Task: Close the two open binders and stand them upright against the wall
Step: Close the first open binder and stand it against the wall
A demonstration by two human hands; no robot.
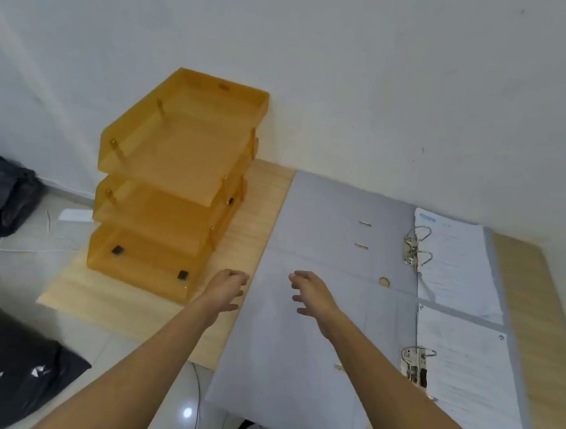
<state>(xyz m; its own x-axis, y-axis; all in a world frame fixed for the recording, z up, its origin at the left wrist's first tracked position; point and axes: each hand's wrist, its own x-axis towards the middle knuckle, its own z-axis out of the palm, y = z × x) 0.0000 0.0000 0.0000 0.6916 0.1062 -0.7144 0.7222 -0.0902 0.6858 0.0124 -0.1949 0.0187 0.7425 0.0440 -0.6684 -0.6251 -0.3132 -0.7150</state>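
Two grey lever-arch binders lie open flat on a wooden desk (263, 193), one behind the other. The far binder (334, 224) reaches the white wall (351, 85); its metal rings (415, 245) hold white sheets (452, 259) on the right half. The near binder (285, 348) overhangs the desk's front edge, with its rings (415, 364) and papers (467, 378) also on the right. My left hand (224, 289) hovers at the near binder's left edge, fingers loosely curled, holding nothing. My right hand (311, 295) hangs above the near binder's left cover, fingers spread.
An orange three-tier letter tray (176, 186) stands on the desk's left part, close to the binders. Dark bags (1, 194) (5, 376) and a white cable (21, 249) lie on the tiled floor to the left.
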